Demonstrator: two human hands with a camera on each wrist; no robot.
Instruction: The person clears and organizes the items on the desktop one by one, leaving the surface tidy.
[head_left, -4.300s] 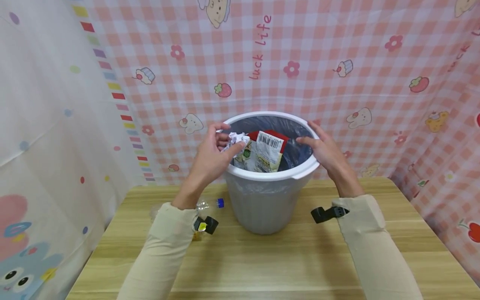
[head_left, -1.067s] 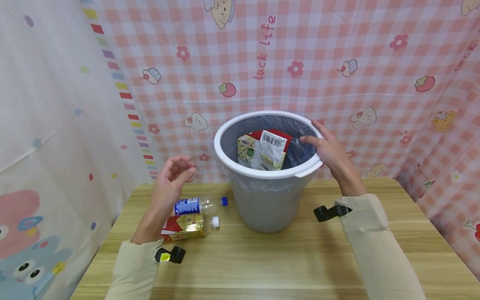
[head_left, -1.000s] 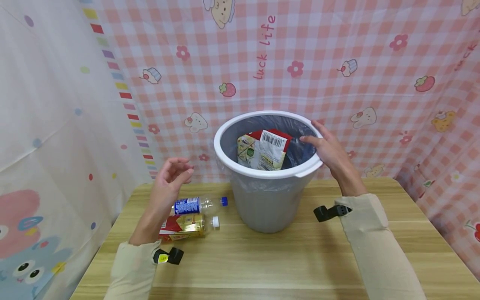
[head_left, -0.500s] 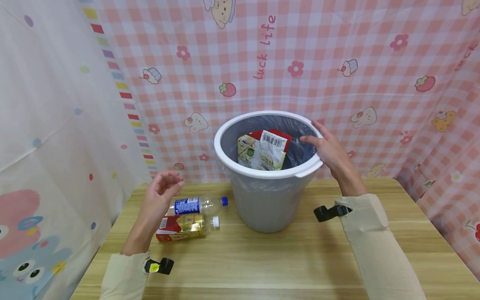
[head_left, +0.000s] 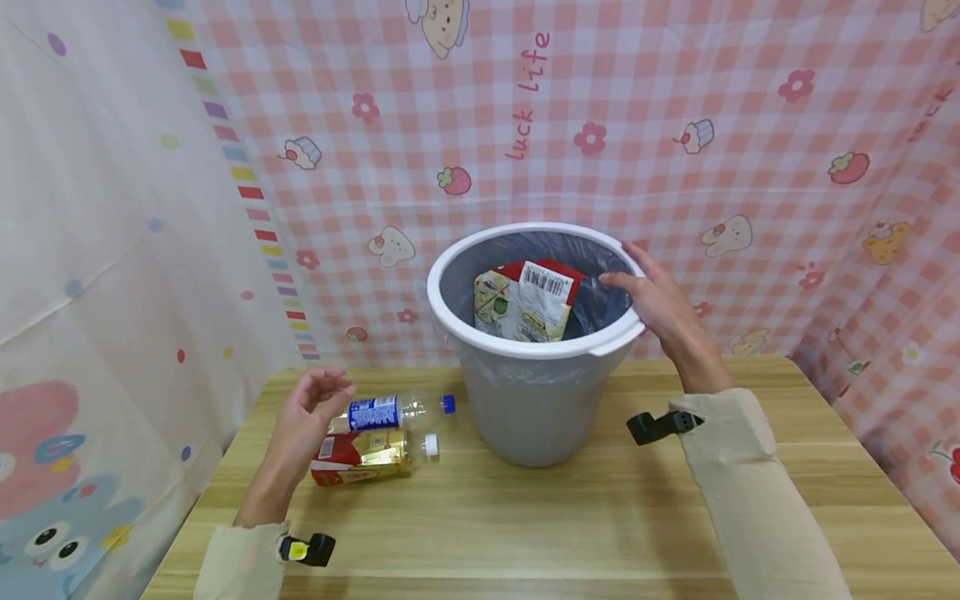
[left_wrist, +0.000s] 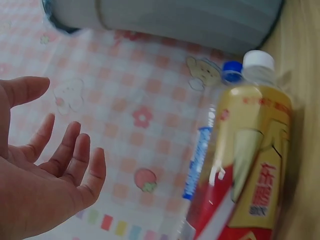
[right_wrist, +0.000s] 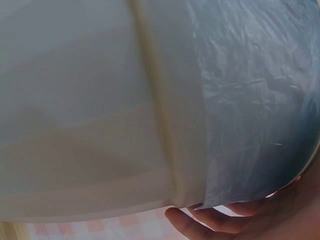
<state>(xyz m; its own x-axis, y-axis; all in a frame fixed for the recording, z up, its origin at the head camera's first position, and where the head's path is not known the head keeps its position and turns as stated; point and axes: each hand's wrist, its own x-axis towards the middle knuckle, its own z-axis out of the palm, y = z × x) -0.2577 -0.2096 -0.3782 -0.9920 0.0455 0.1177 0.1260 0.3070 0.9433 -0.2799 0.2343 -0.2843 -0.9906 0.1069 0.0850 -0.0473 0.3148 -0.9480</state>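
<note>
A grey trash can [head_left: 532,417] with a white rim and a plastic liner stands upright on the table. My right hand [head_left: 662,304] grips its right rim, thumb inside and fingers outside. Crumpled food packaging [head_left: 543,312] with a barcode and red parts lies in the can. My left hand [head_left: 300,425] holds nothing, its fingers loosely bent, near two plastic bottles lying on their sides. One bottle [head_left: 378,411] is clear, with a blue label and blue cap; the other bottle [left_wrist: 250,165] has a gold and red label and a white cap.
The wood-grain table [head_left: 525,533] stretches in front of the can. A pink checked curtain [head_left: 637,108] hangs right behind it, and a pale dotted curtain [head_left: 112,250] hangs on the left.
Earlier my left hand held crumpled white paper over the can; the paper is now out of sight. That hand has moved left and down beside the bottles. My right hand stays on the rim.
</note>
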